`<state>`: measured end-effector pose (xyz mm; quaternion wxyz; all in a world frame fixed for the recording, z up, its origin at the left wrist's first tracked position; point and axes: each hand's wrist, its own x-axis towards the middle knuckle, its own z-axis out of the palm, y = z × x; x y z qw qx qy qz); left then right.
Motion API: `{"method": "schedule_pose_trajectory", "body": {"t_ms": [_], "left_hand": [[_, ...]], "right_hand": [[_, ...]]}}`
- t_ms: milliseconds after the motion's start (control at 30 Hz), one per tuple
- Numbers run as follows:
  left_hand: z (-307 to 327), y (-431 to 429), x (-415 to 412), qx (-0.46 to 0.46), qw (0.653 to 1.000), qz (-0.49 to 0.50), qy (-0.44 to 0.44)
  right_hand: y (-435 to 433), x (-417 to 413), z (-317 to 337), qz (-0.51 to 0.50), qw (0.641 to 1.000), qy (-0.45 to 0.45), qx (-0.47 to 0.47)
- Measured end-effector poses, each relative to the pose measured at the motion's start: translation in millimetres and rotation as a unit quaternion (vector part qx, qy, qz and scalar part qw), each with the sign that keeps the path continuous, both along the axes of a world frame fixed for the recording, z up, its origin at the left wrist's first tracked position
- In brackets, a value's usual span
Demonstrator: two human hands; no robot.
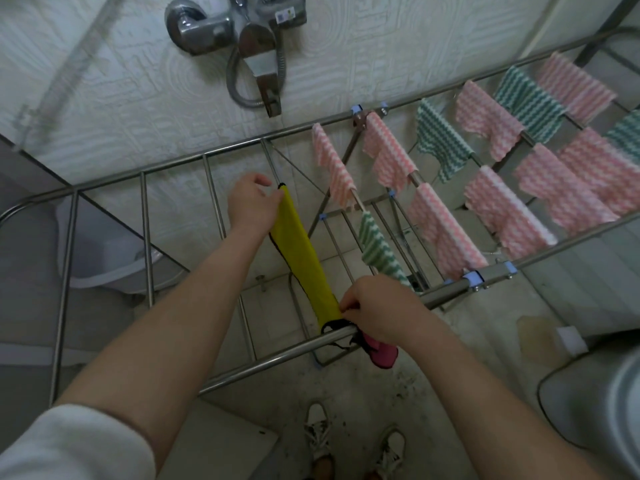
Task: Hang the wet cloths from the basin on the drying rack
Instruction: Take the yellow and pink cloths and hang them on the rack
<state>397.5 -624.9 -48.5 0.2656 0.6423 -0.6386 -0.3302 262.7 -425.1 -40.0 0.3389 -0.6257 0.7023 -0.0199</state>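
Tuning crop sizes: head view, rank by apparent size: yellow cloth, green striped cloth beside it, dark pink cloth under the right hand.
1. yellow cloth
2. green striped cloth
3. dark pink cloth, partly hidden by the right hand, so only its visible part counts.

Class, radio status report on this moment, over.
Left hand pinches yellow cloth far end; right hand near end. Cloth stretched along rack bar. Nothing blocking.

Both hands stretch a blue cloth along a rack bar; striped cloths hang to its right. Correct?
No: the cloth is yellow, not blue, per the head view. The left hand and right hand do stretch it along a rack bar, with striped cloths hanging to its right.
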Motion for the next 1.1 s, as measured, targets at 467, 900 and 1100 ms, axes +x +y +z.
{"method": "schedule_pose_trajectory", "body": {"t_ms": [467, 900, 1100], "left_hand": [[12.3, 158.7, 21.8, 0.189, 0.95, -0.242, -0.058], [-2.0, 191.4, 29.2, -0.191, 0.913, -0.336, -0.132], [6.0, 185.7, 29.5, 0.015, 0.96, -0.266, -0.082]], "right_hand": [[19.8, 3.0, -6.9, 0.084, 0.987, 0.062, -0.122], [43.6, 11.2, -18.5, 0.071, 0.947, 0.159, -0.27], [42.6, -0.8, 13.0, -0.013, 0.988, -0.063, -0.139]]}}
